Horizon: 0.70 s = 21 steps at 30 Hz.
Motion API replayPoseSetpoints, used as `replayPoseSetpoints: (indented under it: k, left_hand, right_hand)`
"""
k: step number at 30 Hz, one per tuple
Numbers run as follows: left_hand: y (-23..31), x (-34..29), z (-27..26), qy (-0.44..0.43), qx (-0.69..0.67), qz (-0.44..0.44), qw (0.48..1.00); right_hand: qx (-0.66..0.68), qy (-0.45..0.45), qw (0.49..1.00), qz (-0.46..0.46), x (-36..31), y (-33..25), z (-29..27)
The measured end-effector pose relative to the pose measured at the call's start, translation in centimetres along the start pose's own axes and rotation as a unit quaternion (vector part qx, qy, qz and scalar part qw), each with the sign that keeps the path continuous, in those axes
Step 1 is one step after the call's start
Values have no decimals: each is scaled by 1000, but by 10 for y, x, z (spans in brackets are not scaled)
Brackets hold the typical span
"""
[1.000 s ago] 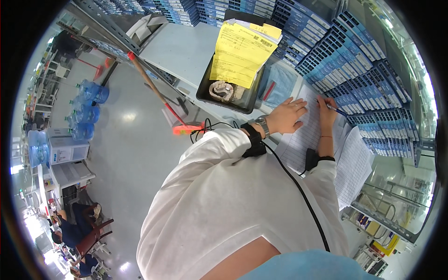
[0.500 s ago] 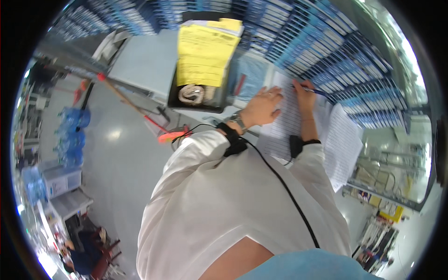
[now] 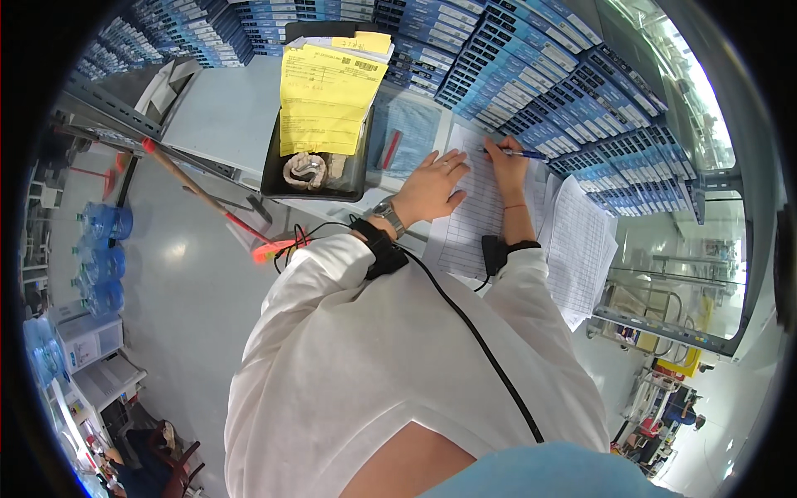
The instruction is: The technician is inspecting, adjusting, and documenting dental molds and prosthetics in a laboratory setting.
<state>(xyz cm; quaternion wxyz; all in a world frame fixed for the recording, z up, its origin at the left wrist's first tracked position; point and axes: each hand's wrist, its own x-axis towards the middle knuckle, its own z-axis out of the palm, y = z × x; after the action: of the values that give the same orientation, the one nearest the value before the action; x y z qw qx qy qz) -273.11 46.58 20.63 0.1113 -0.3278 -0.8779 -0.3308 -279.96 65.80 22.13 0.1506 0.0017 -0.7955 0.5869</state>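
My right hand (image 3: pixel 508 170) is closed around a dark blue pen (image 3: pixel 530 153), its tip at the upper part of a lined form sheet (image 3: pixel 465 224). Fingers spread, my left hand (image 3: pixel 427 189) lies flat on the left side of that sheet. More printed sheets (image 3: pixel 581 249) overlap to the right of my right forearm. Left of my left hand stands a black tray (image 3: pixel 324 192). In it are a dental plaster model (image 3: pixel 305 171) and a yellow slip (image 3: pixel 325 95) leaning over other papers. A blue sheet in a pale frame (image 3: pixel 413 133) with a red strip (image 3: pixel 391 149) lies between tray and form.
Stacks of blue and white boxes (image 3: pixel 531 75) line the far side of the white work surface (image 3: pixel 224 116). A long-handled tool (image 3: pixel 195 187) leans at the left, past which stand large blue water bottles (image 3: pixel 104 257). A cable (image 3: pixel 477 324) runs down my front.
The whole view has shifted, so the tray, papers and both hands now appear farther left. The pen stays in my right hand and my left hand stays flat on the sheet.
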Motion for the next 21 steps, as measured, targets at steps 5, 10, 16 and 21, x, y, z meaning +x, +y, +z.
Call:
replayPoseSetpoints:
  k: [5,10,16,21]
  left_hand:
    - [1,1,2,3,7,2,1000]
    - [1,0,0,0,9,0,1000]
    - [0,1,0,3,6,-4,1000]
    - [1,1,-1,0,-3,-4,1000]
  right_hand:
    - [0,17,1000,2,0,5,-2]
    - [-17,17,1000,3,1,3,-1]
    - [-25,28,999,-21,3,12,-2]
    - [-28,13,999,-10,4,13,-4]
